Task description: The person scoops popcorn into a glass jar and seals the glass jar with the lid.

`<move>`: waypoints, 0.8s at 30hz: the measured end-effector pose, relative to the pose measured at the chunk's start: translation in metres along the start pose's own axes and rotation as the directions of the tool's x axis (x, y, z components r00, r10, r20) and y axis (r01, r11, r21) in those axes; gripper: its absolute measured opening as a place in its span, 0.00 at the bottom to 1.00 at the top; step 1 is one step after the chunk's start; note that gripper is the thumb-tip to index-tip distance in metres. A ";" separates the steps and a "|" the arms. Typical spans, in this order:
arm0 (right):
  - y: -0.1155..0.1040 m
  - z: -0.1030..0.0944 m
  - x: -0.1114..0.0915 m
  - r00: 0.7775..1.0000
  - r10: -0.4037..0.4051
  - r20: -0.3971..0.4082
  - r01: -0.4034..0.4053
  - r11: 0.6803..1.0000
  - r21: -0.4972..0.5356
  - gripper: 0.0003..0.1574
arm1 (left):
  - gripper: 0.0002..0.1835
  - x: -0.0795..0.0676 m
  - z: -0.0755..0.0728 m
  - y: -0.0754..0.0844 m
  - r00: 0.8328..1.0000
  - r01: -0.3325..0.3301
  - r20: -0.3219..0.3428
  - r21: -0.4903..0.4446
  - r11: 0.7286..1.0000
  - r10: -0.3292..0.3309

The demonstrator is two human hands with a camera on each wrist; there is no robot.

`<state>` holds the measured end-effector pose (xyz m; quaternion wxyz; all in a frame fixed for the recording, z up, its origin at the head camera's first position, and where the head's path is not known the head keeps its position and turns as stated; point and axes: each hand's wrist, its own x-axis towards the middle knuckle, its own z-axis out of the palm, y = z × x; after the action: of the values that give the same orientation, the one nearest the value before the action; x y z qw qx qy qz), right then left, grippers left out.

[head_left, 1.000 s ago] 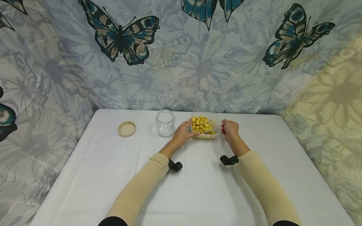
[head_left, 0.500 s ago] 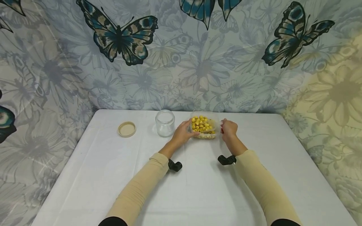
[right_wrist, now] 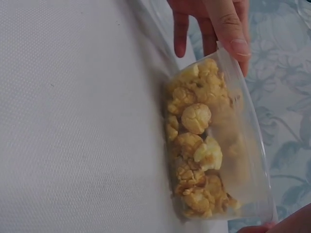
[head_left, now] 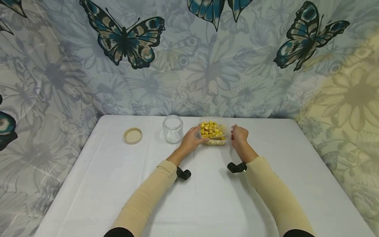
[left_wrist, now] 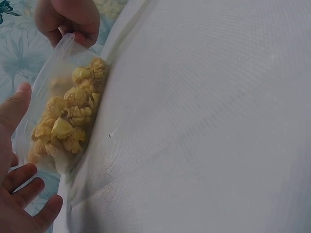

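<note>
The backdrop [head_left: 213, 74] rose close behind the table [head_left: 195, 197], whose white cover ran from that far edge toward the person, with its widest stretch in front of the tub and to the right of the right hand. The tub [right_wrist: 255, 191] stood upright on the table near the far edge, so there was little room to shift it away from the person and far more to draw it nearer. The left hand [head_left: 190, 141] lay along the tub's left end, its fingers loosely spread and its thumb at the rim. The right hand [head_left: 241, 135] had its fingers curled in at the opposite end, pinching an upper corner; whether they held the wall itself or a cover on it, I could not tell. The step in hand seemed to be steadying the tub at one end while working at its edge from the other; any move from that hold called, in my judgement, for a firm left hand and a gentle pull, since a jerk could tip the tub. The see-through jar [head_left: 173, 130] stood upright with its mouth uncovered, just beside the left hand, leaving that side tight for a swing of the wrist. Farther left, apart from the jar, the lid [head_left: 132, 135] lay flat. Smallest were the yellow popcorn [head_left: 211, 130] pieces, heaped inside the tub.
</note>
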<state>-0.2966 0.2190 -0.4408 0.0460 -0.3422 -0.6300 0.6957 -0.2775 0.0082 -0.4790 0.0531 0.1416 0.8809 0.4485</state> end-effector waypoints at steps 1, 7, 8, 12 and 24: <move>0.000 0.000 0.000 1.000 0.008 0.002 -0.008 1.000 -0.004 0.16 | 0.49 0.000 0.001 0.000 1.000 0.001 0.002 0.007 1.000 -0.001; -0.001 -0.004 -0.001 1.000 0.030 0.004 -0.030 0.998 0.061 0.23 | 0.48 -0.001 0.001 -0.001 1.000 -0.009 -0.003 0.041 0.999 0.009; -0.002 -0.005 -0.001 0.999 0.037 0.001 -0.037 0.997 0.073 0.24 | 0.48 -0.001 0.001 -0.001 1.000 -0.012 -0.005 0.041 0.999 0.012; -0.004 -0.007 -0.002 0.997 0.075 0.006 -0.076 0.992 0.105 0.24 | 0.48 0.000 0.001 -0.001 1.000 -0.012 -0.008 0.029 0.999 0.012; -0.010 -0.010 -0.001 0.995 0.098 -0.007 -0.095 0.976 0.194 0.12 | 0.47 0.000 0.001 -0.001 1.000 -0.015 -0.004 0.021 1.000 0.015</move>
<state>-0.2938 0.2291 -0.4307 0.0505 -0.3722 -0.5415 0.7521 -0.2774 0.0088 -0.4803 0.0465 0.1478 0.8846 0.4398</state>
